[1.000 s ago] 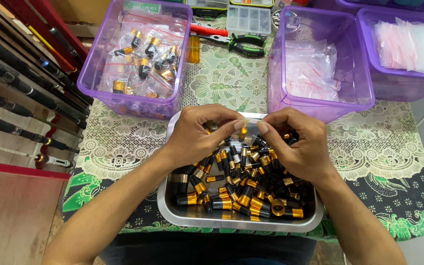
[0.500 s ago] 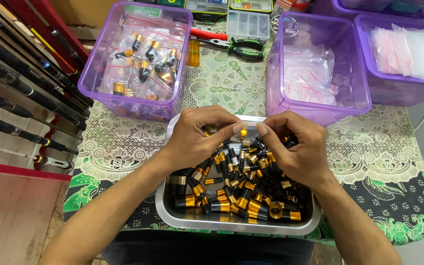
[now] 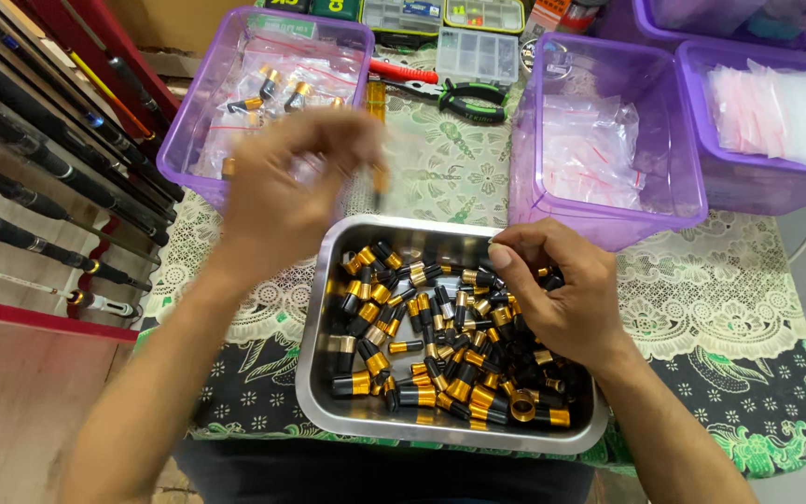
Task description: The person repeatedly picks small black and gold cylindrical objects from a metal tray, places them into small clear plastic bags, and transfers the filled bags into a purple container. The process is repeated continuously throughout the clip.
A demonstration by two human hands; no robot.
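1. Left hand (image 3: 277, 191) raised above the table, motion-blurred; fingers curled together around a small clear bag (image 3: 380, 163) that holds a gold-and-black part. Grip detail too blurred to resolve.
2. Beyond this hand: purple bin (image 3: 200, 121) holding bagged parts.
3. Right hand (image 3: 557, 294) low over the steel tray (image 3: 314, 373), fingers bent inward, fingertips in the heap of black-and-gold cylindrical parts (image 3: 422, 345). Cannot tell whether it pinches one.
4. Beyond the right hand: second purple bin (image 3: 692, 201) with empty clear bags.

Two bare forearms, no sleeves, left hand (image 3: 277, 191), right hand (image 3: 562, 294)
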